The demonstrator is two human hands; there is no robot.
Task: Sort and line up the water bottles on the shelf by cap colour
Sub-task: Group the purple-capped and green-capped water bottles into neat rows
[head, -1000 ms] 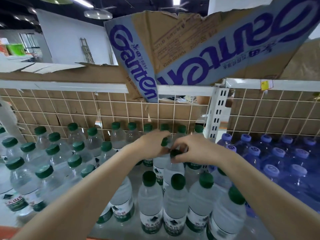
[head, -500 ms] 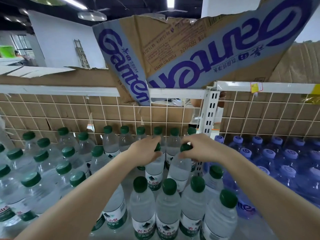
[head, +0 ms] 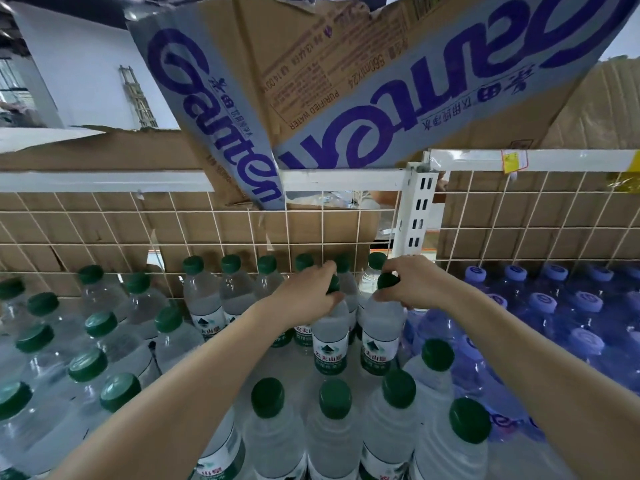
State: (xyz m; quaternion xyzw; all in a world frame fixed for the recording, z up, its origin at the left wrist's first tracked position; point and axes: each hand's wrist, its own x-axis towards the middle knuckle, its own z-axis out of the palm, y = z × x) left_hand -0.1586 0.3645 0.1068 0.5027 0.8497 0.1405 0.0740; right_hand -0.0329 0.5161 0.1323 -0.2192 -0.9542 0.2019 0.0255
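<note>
The person's left hand [head: 308,299] and right hand [head: 414,287] each pinched a green-capped bottle [head: 330,337] by the neck, apparently aligning them mid-shelf beside the purple-capped bottles [head: 554,306].

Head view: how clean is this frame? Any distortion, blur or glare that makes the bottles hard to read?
Head view: wide-angle bending bows the white shelf rail and wire grid; green-capped bottles at the left edge smear, while the left hand, right hand and the labels under them stay sharp; lighting even, no harsh glare; the purple-capped bottles look dim and low in contrast.
</note>
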